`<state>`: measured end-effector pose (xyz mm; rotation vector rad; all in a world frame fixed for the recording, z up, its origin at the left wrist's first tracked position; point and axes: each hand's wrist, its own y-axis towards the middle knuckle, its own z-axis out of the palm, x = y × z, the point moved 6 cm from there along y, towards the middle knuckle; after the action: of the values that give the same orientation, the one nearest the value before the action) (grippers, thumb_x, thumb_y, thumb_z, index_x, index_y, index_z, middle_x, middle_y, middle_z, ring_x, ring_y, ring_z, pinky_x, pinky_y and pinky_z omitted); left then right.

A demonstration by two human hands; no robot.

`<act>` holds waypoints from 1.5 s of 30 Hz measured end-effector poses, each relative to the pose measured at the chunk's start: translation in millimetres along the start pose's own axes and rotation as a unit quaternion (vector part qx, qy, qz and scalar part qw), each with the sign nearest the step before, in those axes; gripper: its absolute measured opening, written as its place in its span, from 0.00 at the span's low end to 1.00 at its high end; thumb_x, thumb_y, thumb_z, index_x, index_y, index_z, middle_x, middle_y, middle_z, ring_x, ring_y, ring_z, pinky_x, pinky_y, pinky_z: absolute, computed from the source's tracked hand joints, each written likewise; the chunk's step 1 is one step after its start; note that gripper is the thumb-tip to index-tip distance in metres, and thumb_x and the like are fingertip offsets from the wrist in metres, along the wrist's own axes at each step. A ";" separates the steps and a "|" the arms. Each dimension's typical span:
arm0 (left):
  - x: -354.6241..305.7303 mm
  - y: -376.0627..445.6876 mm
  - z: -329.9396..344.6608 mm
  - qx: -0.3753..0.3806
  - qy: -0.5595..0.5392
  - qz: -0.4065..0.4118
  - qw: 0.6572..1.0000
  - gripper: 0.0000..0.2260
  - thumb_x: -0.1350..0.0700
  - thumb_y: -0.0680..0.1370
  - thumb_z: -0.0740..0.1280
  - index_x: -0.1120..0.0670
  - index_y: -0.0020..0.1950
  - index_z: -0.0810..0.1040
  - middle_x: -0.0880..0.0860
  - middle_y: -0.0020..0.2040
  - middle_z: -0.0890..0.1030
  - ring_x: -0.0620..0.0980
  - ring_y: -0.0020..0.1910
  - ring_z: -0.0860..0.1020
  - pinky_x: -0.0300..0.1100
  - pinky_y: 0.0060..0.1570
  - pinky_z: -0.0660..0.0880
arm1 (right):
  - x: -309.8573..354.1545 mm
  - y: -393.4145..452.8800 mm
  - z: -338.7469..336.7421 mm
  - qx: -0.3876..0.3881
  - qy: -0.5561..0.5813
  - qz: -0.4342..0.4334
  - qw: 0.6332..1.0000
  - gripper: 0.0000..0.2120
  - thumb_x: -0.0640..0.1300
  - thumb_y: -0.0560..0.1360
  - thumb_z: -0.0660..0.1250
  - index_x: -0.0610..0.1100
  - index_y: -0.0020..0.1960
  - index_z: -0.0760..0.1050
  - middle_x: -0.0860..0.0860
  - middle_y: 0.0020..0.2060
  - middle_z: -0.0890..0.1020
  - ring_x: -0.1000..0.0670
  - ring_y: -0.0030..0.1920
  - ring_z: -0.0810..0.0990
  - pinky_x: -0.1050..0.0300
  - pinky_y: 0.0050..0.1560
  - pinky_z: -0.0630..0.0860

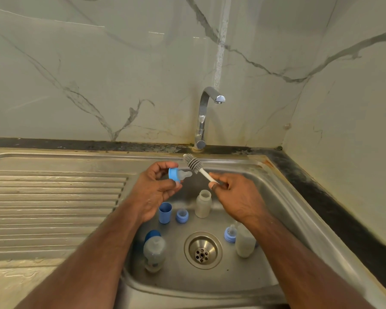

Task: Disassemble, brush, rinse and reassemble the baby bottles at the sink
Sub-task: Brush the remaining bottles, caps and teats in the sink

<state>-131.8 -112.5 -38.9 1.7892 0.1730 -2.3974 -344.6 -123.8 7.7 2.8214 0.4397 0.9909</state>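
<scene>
A blue collar with its clear teat (179, 175) is gripped in the left hand (156, 190) above the back of a stainless steel sink (283, 197), the teat pointing to the right. A bottle brush (195, 166) is pinched by its white handle in the right hand (236, 197), its grey bristled head raised just beside the teat tip. On the basin floor, an open cloudy bottle (203, 204) stands upright between the hands, with a blue cap (165, 212) and a second blue collar (182, 216) to its left. A third collar with teat (230, 234) is set right of the drain (202, 250), touching another cloudy bottle (245, 241). A further bottle (154, 253) is seen left of the drain, in front of a dark blue cap (152, 235). A ribbed draining board (54, 197) is joined to the basin on the left. A chrome tap (206, 117) is mounted behind, on a dark speckled counter (321, 192). The corner is clad in veined marble-look wall panels (98, 63), stained near the tap base.
</scene>
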 end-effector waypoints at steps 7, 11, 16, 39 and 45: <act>-0.3 1.0 -0.4 -0.007 -0.043 -0.019 0.999 0.21 0.71 0.76 0.69 0.54 0.66 0.78 0.57 0.59 0.84 0.54 0.58 0.84 0.48 0.59 0.81 | 9.7 -4.6 6.3 0.006 0.031 -0.022 0.999 0.18 0.53 0.82 0.63 0.57 0.71 0.74 0.63 0.35 0.73 0.62 0.36 0.70 0.68 0.43 0.67; 0.0 -0.1 1.3 0.009 -0.022 -0.020 1.000 0.19 0.72 0.75 0.70 0.58 0.63 0.79 0.56 0.56 0.86 0.53 0.58 0.84 0.44 0.57 0.82 | 17.2 -7.7 16.0 0.027 0.027 -0.045 0.998 0.17 0.52 0.81 0.65 0.59 0.69 0.75 0.61 0.50 0.83 0.62 0.39 0.75 0.66 0.47 0.72; 0.2 -1.4 4.8 0.027 -0.005 -0.018 0.999 0.21 0.71 0.76 0.70 0.56 0.67 0.78 0.55 0.61 0.84 0.52 0.61 0.83 0.47 0.61 0.80 | 8.7 0.5 10.2 0.008 0.025 -0.015 1.000 0.16 0.52 0.81 0.65 0.58 0.69 0.75 0.61 0.45 0.82 0.57 0.42 0.77 0.61 0.50 0.75; 0.3 2.1 -4.1 -0.039 0.053 0.004 0.998 0.20 0.70 0.74 0.73 0.54 0.61 0.78 0.56 0.60 0.82 0.54 0.60 0.82 0.52 0.61 0.80 | 10.9 -6.0 4.6 -0.007 0.013 -0.017 1.000 0.17 0.53 0.82 0.62 0.59 0.71 0.73 0.60 0.39 0.78 0.59 0.35 0.74 0.63 0.40 0.71; -3.0 1.2 -7.6 -0.060 0.035 0.016 0.997 0.20 0.70 0.72 0.75 0.55 0.61 0.78 0.54 0.60 0.83 0.53 0.59 0.83 0.54 0.61 0.80 | 9.1 -2.3 13.4 0.010 -0.056 -0.009 0.998 0.18 0.53 0.82 0.60 0.60 0.71 0.72 0.57 0.55 0.84 0.56 0.45 0.79 0.58 0.51 0.77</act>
<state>-123.6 -112.2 -38.2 1.8090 0.2883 -2.2528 -330.0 -119.1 2.1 2.8663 0.4637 0.8240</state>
